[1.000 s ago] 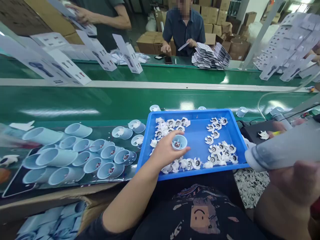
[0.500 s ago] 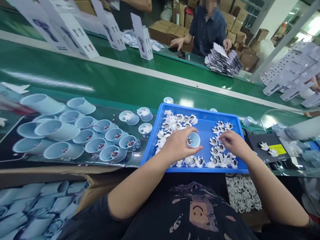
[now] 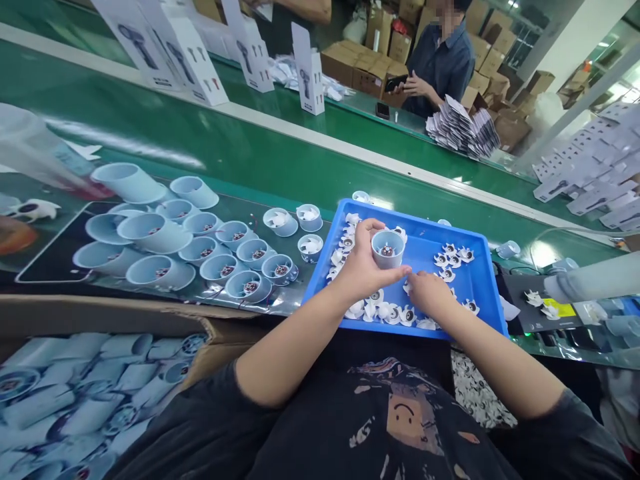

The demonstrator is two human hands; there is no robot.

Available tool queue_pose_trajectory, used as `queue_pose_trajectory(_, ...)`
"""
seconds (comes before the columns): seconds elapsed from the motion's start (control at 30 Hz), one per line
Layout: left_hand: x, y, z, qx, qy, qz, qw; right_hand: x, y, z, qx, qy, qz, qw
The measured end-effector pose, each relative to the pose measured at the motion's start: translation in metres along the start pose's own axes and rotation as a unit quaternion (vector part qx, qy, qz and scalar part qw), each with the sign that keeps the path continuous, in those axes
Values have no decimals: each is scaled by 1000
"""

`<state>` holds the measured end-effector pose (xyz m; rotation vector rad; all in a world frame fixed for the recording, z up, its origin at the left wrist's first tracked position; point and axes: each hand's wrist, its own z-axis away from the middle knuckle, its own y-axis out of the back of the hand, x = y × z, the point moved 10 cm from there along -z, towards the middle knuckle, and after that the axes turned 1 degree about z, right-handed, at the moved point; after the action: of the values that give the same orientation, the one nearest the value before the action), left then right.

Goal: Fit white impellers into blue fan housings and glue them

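Observation:
My left hand (image 3: 361,263) is wrapped round a light blue cylindrical housing (image 3: 388,248), its open end tilted up toward me. A motor with dark red windings shows inside it. Just to the right and lower, my right hand (image 3: 431,293) pinches a small white fan blade (image 3: 408,285), mostly covered by the fingers. Both hands are over a blue tray (image 3: 467,233) that holds many white fan blades (image 3: 385,312), several with dark hubs facing up.
Light blue housings (image 3: 155,233) lie in rows on the left; some nearer the tray contain white blades (image 3: 310,245). A carton (image 3: 220,327) of housings stands lower left. A green conveyor (image 3: 300,160) runs behind. Across it a person (image 3: 440,63) holds a dark phone-like object.
My right hand has moved left, close to the housing, with a fan blade at its fingertips. The housing is tilted more upright. The view has shifted, and the person opposite has lifted a dark object.

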<state>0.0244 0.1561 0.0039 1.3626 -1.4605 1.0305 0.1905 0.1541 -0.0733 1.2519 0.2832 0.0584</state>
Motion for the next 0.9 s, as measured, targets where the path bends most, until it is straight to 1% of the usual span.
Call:
queue_pose_trajectory(0.07,6,3,5,-38,6,-27,999,-4,10,7,24,16,-73,997)
queue_pose_trajectory(0.13,17,4,12,-107,-5,-88,990,-13,22,21,50,61,-160,984)
queue_pose_trajectory(0.23,32,-4,25,-226,-36,-182,956,-27,41,52,98,136,-271,948)
queue_pose_trajectory(0.27,37,-8,29,-250,-52,-200,946,-31,48,62,117,154,-296,936)
queue_pose_trajectory(0.3,42,-12,32,-261,-71,-215,939,-35,55,72,137,169,-313,924)
queue_pose_trajectory(0.4,55,-27,41,-258,-142,-260,920,-44,78,93,202,192,-326,904)
queue_pose_trajectory(0.5,65,-38,51,-214,-219,-294,905,-61,100,106,263,215,-252,906)
queue_pose_trajectory(0.57,71,-41,59,-178,-272,-299,897,-73,106,108,285,234,-192,909)
queue_pose_trajectory(0.63,73,-41,64,-142,-304,-298,894,-79,106,103,290,246,-165,910)
queue_pose_trajectory(0.7,72,-39,66,-109,-308,-299,897,-78,104,97,293,248,-168,908)
queue_pose_trajectory(0.77,70,-40,67,-106,-294,-304,900,-72,106,97,305,248,-167,904)
queue_pose_trajectory(0.83,68,-45,66,-150,-277,-308,898,-63,107,105,297,258,-160,905)
queue_pose_trajectory(0.87,67,-46,63,-174,-271,-310,895,-58,106,112,278,269,-158,909)
queue_pose_trajectory(0.9,68,-44,57,-188,-266,-316,891,-51,102,120,244,285,-157,913)
